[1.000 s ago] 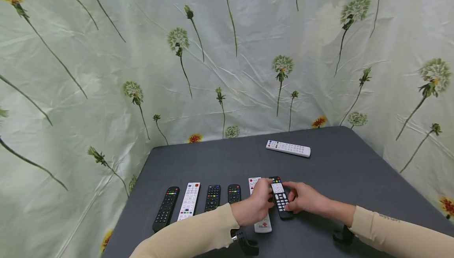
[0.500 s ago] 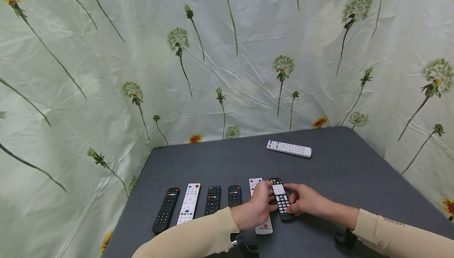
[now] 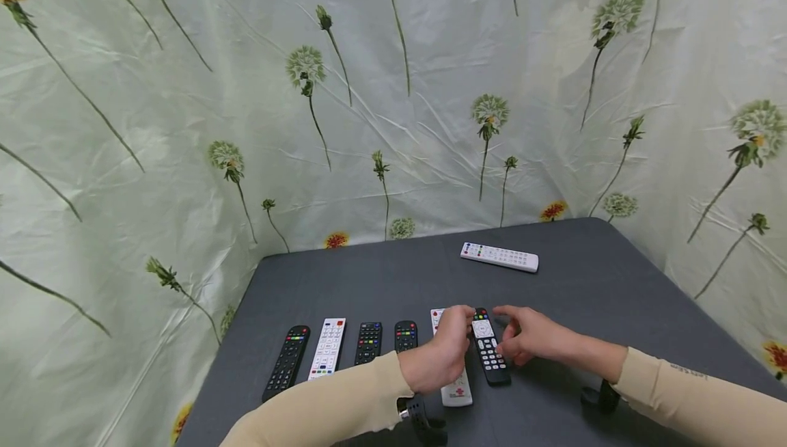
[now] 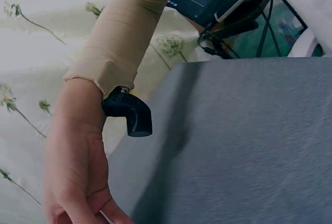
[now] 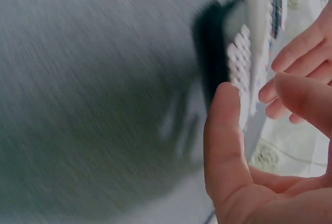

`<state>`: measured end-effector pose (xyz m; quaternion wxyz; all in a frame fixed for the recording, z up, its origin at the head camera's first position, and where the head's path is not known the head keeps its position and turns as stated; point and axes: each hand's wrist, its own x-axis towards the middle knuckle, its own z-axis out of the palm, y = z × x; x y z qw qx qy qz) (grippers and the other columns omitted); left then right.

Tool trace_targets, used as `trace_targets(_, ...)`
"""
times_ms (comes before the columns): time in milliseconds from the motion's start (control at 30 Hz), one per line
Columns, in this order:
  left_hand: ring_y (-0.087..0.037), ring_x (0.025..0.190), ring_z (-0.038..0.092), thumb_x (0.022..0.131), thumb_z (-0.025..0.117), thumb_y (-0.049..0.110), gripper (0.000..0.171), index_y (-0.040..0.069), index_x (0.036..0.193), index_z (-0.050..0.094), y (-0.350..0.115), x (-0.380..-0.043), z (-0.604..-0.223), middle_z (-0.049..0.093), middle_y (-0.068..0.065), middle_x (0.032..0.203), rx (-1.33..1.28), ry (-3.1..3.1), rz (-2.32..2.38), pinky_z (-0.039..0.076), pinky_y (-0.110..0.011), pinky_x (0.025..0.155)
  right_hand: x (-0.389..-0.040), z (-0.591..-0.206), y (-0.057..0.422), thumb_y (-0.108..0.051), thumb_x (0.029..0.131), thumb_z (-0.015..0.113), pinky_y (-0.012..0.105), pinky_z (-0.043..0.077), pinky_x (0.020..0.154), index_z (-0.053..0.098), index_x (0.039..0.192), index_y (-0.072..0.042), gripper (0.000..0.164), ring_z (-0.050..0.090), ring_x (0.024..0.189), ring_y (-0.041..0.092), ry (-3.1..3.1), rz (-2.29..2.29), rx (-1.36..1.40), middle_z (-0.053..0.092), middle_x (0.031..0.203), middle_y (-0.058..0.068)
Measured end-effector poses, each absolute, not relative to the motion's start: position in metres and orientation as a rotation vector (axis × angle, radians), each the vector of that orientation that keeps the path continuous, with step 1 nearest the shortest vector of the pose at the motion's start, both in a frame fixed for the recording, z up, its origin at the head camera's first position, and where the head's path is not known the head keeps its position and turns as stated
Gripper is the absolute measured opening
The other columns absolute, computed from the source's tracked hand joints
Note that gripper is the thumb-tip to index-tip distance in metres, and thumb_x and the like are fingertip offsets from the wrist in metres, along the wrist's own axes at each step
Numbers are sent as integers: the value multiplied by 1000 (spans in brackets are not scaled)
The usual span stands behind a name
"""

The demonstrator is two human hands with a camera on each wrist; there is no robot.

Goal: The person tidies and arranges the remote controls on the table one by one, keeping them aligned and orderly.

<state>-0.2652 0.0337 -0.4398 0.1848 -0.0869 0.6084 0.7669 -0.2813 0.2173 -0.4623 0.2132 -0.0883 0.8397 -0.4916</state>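
A black remote control (image 3: pixel 490 355) with white buttons lies on the dark grey table (image 3: pixel 369 283), at the right end of a row. My left hand (image 3: pixel 445 348) is over a white remote control (image 3: pixel 456 394), its fingertips at the upper left edge of the black one. My right hand (image 3: pixel 531 334) is at the right side of the black remote, with thumb and index finger spread. In the right wrist view the thumb (image 5: pixel 225 125) overlaps the blurred black remote, and the left hand's fingers extend loosely. The left wrist view shows my left hand (image 4: pixel 78 167) with its fingertips cut off.
To the left stand in the row a black remote (image 3: pixel 286 363), a white remote (image 3: pixel 328 348) and two smaller black remotes, one (image 3: pixel 369 343) beside the other (image 3: pixel 406 335). Another white remote (image 3: pixel 499 257) lies crosswise near the back edge. A flowered curtain (image 3: pixel 399 91) surrounds the table.
My right hand's fingers have loosened and drawn slightly away from the black remote's right side. The left hand has shifted up a little along its other edge.
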Motion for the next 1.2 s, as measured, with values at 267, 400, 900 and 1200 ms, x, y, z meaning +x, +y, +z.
trace_targets(267, -44, 139, 33, 95, 45, 13, 61, -8, 151, 31, 37, -294, -421, 39, -27, 147, -151, 1704, 2247, 22, -54, 117, -313, -434, 231, -8, 91, 69, 41, 55, 66, 47, 143, 7, 58, 61, 79, 25, 2401, -1303, -282, 64, 93, 10)
trace_targets(400, -43, 132, 40, 96, 46, 16, 50, -6, 140, 43, 43, -311, -418, 45, -25, 141, -206, 1677, 2304, 28, -55, 114, -335, -419, 239, -14, 94, 69, 42, 54, 69, 56, 136, 5, 48, 61, 85, 27, 2463, -1218, -301, 65, 99, 10)
trace_targets(900, -45, 128, 42, 98, 48, 41, 63, -1, 145, 44, 89, -370, -430, 44, -30, 140, -533, 1358, 2589, 31, -62, 109, -416, -388, 263, -24, 105, 51, 54, 47, 93, 49, 143, 5, 47, 58, 109, 37, 2430, -1139, -195, 56, 131, 26)
trace_targets(1200, -52, 135, 32, 96, 48, 41, 71, -10, 144, 40, 106, -393, -442, 38, -36, 144, -655, 1220, 2631, 28, -66, 110, -446, -390, 268, -25, 106, 50, 54, 45, 101, 42, 149, 3, 52, 54, 123, 41, 2407, -1209, -122, 48, 143, 29)
